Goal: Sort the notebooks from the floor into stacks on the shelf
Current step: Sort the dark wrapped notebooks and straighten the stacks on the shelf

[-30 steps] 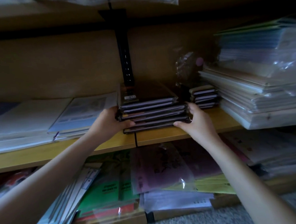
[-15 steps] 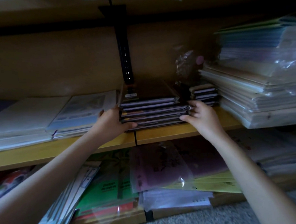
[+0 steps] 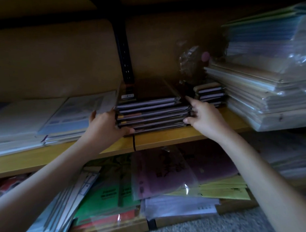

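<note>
Notebooks with dark, stiff covers and pale page edges lie flat in a squared stack [image 3: 152, 116] at the centre of the frame. They sit on the smooth yellow wooden shelf [image 3: 168, 139], in front of a black slotted metal upright [image 3: 125, 54]. Just right of the stack is a smaller pile of notebooks [image 3: 210, 94], and beyond that a tall heap of glossy plastic-wrapped paper [image 3: 265, 98]. Thin pale booklets [image 3: 73, 117] lie flat at centre left. The left hand [image 3: 104, 127] clasps the stack's left front corner, thumb curled along the bottom edge and fingers round the side. The right hand [image 3: 205, 118] rests loosely against the right edge, forefinger stretched straight, thumb touching the lower corner, gripping nothing. Both forearms reach up from the lower corners of the frame. Pink and green plastic sleeves [image 3: 161, 171] slump on the board below.
</note>
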A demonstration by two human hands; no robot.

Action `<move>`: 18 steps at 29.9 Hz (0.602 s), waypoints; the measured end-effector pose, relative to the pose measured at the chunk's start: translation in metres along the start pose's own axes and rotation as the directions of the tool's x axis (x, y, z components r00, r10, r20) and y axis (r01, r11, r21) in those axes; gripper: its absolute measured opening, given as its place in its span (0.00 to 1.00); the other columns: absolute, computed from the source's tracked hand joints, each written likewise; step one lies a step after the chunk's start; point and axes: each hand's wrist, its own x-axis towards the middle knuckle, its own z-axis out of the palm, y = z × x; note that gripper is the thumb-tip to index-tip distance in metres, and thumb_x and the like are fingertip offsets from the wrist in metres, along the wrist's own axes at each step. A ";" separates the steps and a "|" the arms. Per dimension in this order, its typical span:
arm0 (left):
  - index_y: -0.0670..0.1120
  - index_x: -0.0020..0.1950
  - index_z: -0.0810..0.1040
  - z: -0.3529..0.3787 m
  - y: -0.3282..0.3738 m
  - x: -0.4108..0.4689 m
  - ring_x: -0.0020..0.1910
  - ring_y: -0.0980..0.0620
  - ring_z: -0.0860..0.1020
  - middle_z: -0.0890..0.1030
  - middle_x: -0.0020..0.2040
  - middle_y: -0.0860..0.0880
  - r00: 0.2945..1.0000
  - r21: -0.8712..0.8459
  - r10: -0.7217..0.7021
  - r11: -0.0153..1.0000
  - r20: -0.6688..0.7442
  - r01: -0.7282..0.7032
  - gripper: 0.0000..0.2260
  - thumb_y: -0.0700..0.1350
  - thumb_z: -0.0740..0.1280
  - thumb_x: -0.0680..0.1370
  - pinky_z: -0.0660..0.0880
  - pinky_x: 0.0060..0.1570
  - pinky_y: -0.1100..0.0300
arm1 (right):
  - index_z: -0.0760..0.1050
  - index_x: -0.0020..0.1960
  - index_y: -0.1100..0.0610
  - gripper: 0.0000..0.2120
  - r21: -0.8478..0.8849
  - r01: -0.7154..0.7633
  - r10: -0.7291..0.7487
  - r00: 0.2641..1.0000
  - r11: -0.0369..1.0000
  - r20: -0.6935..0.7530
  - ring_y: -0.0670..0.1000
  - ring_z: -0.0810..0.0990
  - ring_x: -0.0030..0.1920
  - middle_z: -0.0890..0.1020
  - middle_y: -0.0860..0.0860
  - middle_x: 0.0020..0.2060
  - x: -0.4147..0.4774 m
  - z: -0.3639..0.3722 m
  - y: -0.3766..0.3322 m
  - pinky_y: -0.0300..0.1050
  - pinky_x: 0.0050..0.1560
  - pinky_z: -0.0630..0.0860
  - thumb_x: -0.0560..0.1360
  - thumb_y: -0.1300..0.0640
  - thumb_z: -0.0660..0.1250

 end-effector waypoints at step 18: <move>0.47 0.75 0.58 -0.019 0.016 -0.005 0.65 0.48 0.71 0.72 0.65 0.51 0.997 -0.329 -0.078 0.941 0.006 0.075 0.33 0.54 0.68 0.75 0.69 0.55 0.60 | 0.56 0.75 0.44 0.28 -0.256 0.219 -0.278 0.934 0.942 -0.225 0.47 0.74 0.63 0.71 0.46 0.69 -0.019 -0.001 -0.041 0.40 0.57 0.75 0.78 0.54 0.62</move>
